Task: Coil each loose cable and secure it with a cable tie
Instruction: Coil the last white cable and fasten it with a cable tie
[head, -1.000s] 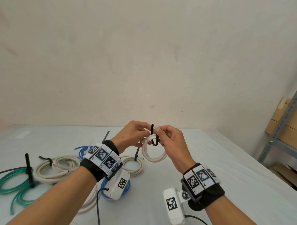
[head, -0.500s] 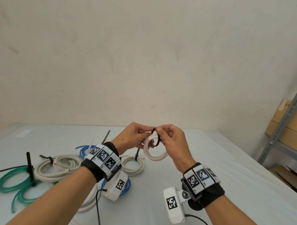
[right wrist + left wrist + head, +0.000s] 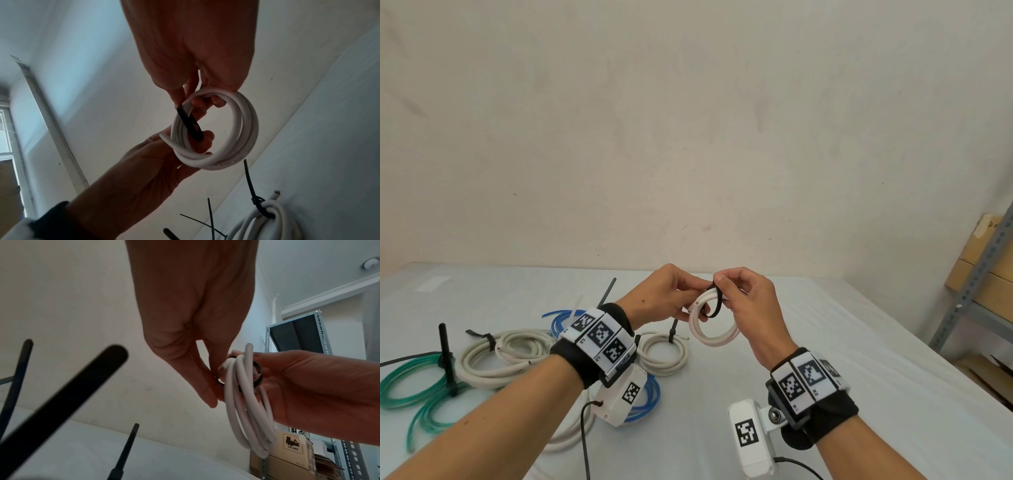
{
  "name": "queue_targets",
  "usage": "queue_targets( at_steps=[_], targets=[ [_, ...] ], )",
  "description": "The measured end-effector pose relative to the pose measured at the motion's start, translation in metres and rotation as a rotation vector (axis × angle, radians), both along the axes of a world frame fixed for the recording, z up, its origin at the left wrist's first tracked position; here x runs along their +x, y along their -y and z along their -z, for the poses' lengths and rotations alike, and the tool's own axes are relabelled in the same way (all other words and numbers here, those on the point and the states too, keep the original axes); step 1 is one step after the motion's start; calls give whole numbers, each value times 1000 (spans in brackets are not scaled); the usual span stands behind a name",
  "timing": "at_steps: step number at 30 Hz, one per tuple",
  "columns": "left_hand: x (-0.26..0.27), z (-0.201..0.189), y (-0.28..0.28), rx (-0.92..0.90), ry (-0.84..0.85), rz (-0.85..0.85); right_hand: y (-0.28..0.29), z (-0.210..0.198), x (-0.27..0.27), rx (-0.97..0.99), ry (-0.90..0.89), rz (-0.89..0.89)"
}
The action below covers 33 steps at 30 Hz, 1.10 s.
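A small white cable coil (image 3: 714, 337) hangs in the air above the table, between both hands. A black cable tie (image 3: 717, 301) is looped round the coil's upper left part. My left hand (image 3: 664, 294) grips the coil from the left, with its fingers at the tie's lower end. My right hand (image 3: 750, 305) pinches the top of the tie with thumb and forefinger, and its other fingers curl behind the coil. The right wrist view shows the cable tie (image 3: 189, 123) crossing the coil (image 3: 246, 129). In the left wrist view the coil (image 3: 244, 410) is edge-on with the tie (image 3: 258, 374) round it.
On the white table (image 3: 859, 377) lie tied coils: a green one (image 3: 410, 387), a cream one (image 3: 496, 359), a blue one (image 3: 650, 397) and a small white one (image 3: 664, 353), with black tie tails sticking up. A metal shelf with cardboard boxes (image 3: 983, 274) stands at the right.
The tie's free end, which stood up above the fingers a second ago, has come down under the right fingertips, so the tie now forms a loop. The hands stayed in place.
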<state>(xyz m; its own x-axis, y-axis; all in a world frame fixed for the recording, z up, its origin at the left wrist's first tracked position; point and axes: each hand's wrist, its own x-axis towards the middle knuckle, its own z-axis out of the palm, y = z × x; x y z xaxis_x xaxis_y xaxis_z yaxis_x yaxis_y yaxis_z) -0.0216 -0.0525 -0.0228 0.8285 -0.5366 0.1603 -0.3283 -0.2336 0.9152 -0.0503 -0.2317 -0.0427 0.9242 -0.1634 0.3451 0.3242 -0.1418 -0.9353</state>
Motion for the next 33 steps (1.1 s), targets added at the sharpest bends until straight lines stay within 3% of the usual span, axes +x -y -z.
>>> queue_targets(
  at_steps=[33],
  targets=[
    [8,2,-3,-58,82,-6,-3,-5,4,56,-3,-37]
  ],
)
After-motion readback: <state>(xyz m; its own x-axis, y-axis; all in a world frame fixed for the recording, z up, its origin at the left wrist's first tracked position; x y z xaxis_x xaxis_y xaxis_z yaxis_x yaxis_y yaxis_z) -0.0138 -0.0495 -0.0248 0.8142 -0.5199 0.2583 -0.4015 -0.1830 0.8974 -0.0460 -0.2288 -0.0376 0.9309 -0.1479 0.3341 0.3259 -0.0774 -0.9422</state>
